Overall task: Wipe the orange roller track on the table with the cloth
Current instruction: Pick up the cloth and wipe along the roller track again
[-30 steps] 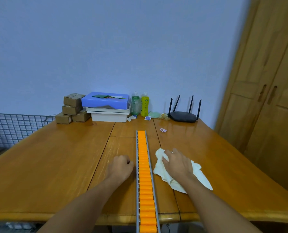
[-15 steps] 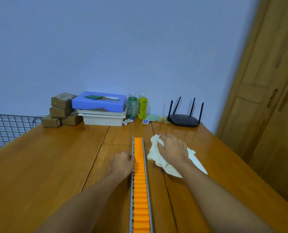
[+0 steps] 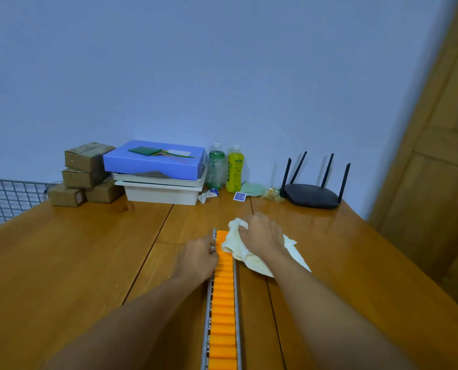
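— Orange plastic in a grey metal frame, is that what's being cleaned?

— Yes, that's the orange roller track (image 3: 222,303). It lies lengthways on the tabletop (image 3: 75,263), with its far end pointing toward the bottles (image 3: 226,169) and the router (image 3: 313,194) by the wall. Its near end runs out of sight at the bottom.

— And the cloth?

— The cloth (image 3: 235,249) is pale and soft, bunched under the right hand (image 3: 262,236) at the far end of the track. The fingers curl down over it and hold a wad. The front folds lap over the right rail onto the first rollers, and the rest trails across the wood to the right.

— What's the other hand doing?

— The left hand (image 3: 197,259) sits against the left rail near that same end, fingers curled in. It looks to be pinching the rail to steady it, though the fingertips are hidden from here.

— Will the track stay put?

— I'd guess it's light and stiff, and could slide on that glossy wood, so a hold on the rail makes sense. The rollers probably spin under a push, so the cloth may skate rather than scrub, and pressing down should help. The cloth is limp, so a dragging edge could catch in the gaps between rollers. It's best held from above as a wad with the loose tail gathered in.
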`<state>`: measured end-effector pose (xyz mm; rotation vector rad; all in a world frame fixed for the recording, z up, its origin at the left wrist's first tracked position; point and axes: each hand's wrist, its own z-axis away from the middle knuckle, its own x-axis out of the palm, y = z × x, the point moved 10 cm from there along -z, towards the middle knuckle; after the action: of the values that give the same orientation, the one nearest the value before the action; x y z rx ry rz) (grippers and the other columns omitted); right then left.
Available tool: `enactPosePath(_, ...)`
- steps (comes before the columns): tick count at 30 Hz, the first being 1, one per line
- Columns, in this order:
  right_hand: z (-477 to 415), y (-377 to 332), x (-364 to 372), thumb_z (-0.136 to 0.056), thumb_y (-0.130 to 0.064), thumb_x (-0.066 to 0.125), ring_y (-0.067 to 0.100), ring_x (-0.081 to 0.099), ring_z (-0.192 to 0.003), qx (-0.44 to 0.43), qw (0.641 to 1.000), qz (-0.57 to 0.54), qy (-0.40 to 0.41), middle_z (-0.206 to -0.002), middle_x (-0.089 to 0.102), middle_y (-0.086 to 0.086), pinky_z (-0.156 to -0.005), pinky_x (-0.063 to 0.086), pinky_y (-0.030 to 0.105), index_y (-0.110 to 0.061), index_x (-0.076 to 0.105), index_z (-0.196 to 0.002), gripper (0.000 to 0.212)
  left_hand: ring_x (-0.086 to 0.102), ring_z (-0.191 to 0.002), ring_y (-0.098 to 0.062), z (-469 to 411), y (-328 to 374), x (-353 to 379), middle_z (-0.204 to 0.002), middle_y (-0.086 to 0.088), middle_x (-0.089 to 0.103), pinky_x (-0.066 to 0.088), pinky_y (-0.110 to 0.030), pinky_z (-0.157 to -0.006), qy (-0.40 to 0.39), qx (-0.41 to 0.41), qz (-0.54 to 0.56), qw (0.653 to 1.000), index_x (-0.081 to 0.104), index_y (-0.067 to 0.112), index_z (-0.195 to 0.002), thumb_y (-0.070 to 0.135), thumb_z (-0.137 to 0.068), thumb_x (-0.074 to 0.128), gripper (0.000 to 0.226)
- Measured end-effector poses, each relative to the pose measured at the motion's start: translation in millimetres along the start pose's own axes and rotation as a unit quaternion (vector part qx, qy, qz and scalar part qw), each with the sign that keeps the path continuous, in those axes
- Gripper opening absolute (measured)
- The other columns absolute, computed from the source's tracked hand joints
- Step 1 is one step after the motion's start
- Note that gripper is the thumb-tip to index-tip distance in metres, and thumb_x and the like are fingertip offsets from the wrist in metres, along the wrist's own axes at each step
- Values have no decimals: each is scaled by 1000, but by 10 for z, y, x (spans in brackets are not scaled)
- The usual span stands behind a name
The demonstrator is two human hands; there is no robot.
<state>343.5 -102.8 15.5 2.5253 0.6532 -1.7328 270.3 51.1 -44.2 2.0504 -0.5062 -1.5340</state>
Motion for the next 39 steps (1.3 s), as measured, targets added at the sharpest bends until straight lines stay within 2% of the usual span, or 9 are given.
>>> enactPosePath(2, -30, 7, 134, -96, -36, 55, 26, 65, -94, 31, 999, -30, -13, -106, 68, 4, -64, 39, 29, -20, 71, -108, 26, 68, -79, -13, -14, -73, 31, -102, -1, 74, 62, -41, -71, 6, -10, 18, 1000, 67, 20, -124, 14, -94, 60, 32)
enactPosePath(6, -19, -141, 343, -92, -31, 57, 30, 65, -94, 30, 998, -26, -41, -105, 67, 7, -65, 38, 31, -15, 69, -102, 23, 66, -72, -21, -52, -68, 60, -82, -2, 69, 58, -46, -64, 4, 4, 40, 999, 69, 15, -115, 6, -90, 56, 29)
enactPosePath(12, 70, -133, 349, -94, -36, 59, 31, 64, -102, 58, 997, -27, -51, -114, 66, 8, -72, 41, 32, -13, 66, -112, 30, 63, -68, -22, -39, -77, 49, -76, -6, 67, 50, -38, -55, 7, -11, 55, 998, 68, 10, -106, 2, -90, 54, 22)
enactPosePath(17, 149, -208, 298, -93, -33, 57, 30, 63, -108, 47, 996, -10, -70, -119, 66, 6, -80, 45, 34, -20, 66, -118, 30, 60, -65, -25, -28, -167, 50, -71, -9, 66, 39, -32, -52, 24, -58, 74, 995, 67, 5, -82, 3, -87, 58, 10)
enactPosePath(21, 238, -244, 272, -94, -33, 56, 30, 62, -109, 48, 996, 10, -79, -120, 66, 5, -83, 47, 35, -20, 64, -120, 31, 43, -55, -17, -11, -207, 2, -60, -8, 54, 29, -29, -48, 46, -89, 70, 992, 57, 9, -60, 2, -86, 61, 26)
enactPosePath(23, 283, -262, 262, -94, -32, 56, 29, 63, -107, 47, 995, 22, -82, -118, 66, 5, -81, 47, 35, -19, 63, -120, 30, 43, -51, -13, 19, -208, -27, -56, -3, 55, 27, -24, -44, 48, -99, 75, 991, 64, 9, -58, 3, -89, 63, 31)
enactPosePath(27, 397, -283, 234, -94, -33, 55, 27, 63, -107, 52, 995, 14, -88, -118, 66, 3, -80, 46, 35, -21, 63, -121, 30, 53, -53, -11, 80, -237, -42, -57, 1, 63, 34, -20, -45, 29, -118, 110, 986, 82, 13, -77, 3, -89, 61, 26)
enactPosePath(32, 520, -288, 196, -93, -33, 55, 27, 64, -104, 60, 995, 9, -84, -117, 66, 2, -76, 44, 34, -22, 64, -119, 29, 56, -54, -19, 223, -202, -37, -66, -19, 70, 42, -30, -51, 9, -132, 108, 985, 77, 3, -69, 1, -86, 60, 24)
enactPosePath(39, 755, -335, 85, -94, -34, 56, 26, 64, -103, 56, 995, 9, -80, -114, 66, 1, -74, 43, 32, -22, 64, -118, 28, 63, -43, -12, 479, -182, -131, -54, -6, 70, 56, -28, -51, -5, -149, 63, 987, 75, 9, -68, 7, -90, 59, 27)
